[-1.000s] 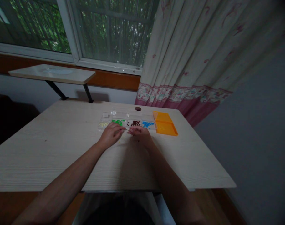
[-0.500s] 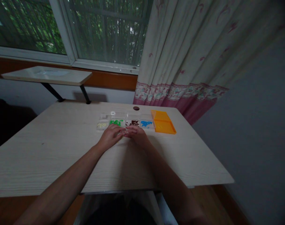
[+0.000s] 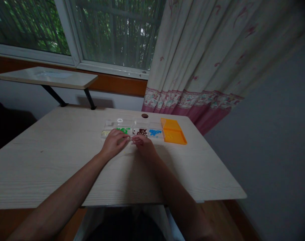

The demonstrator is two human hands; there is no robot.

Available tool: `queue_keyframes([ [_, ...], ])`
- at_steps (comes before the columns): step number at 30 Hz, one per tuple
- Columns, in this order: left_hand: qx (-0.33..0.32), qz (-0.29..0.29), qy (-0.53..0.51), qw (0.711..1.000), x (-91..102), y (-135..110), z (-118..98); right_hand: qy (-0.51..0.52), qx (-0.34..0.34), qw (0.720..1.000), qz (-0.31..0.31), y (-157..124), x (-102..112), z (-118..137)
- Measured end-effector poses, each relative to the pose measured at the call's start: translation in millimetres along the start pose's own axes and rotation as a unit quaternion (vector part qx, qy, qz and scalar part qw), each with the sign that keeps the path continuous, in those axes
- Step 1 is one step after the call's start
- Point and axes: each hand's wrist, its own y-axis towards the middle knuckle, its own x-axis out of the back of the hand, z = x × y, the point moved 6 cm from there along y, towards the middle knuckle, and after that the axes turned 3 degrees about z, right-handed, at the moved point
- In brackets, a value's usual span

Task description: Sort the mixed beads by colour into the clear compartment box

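Both of my hands rest on a pale wooden table (image 3: 54,157), side by side in front of a clear compartment box (image 3: 122,124). The box holds yellowish (image 3: 104,133), green (image 3: 124,130), brown (image 3: 142,132) and blue (image 3: 154,132) small pieces in separate cells. My left hand (image 3: 115,143) has curled fingers at the green cell's near edge. My right hand (image 3: 144,144) has curled fingers near the brown cell. The fingertips of both hands almost meet, pinched together; what they hold is too small and dim to make out.
An orange tray (image 3: 173,135) lies just right of the box. A round hole (image 3: 144,115) is in the table behind it. A small side shelf (image 3: 47,76) stands at the back left under the window. A curtain (image 3: 207,60) hangs at the back right.
The view has shifted slightly. Both hands have stayed in front of the box, their fingertips drawing a little closer together.
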Motion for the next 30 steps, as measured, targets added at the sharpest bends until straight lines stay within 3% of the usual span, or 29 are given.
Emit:
queue_keyframes([
  [3, 0.049, -0.05, 0.029, 0.997, 13.0, 1, 13, -0.202, 0.089, 0.975, -0.005, -1, 1, 10],
  [7, 0.115, -0.114, 0.05, 0.986, 31.1, -1, 31, -0.299, 0.129, 0.945, 0.012, -4, -3, 11],
  [18, 0.245, -0.194, 0.066, 0.948, 59.5, -15, 86, -0.333, 0.144, 0.932, 0.01, -5, -3, 4],
  [30, 0.263, -0.211, 0.058, 0.94, 59.0, -19, 99, -0.318, 0.157, 0.935, 0.006, -1, 2, 2],
])
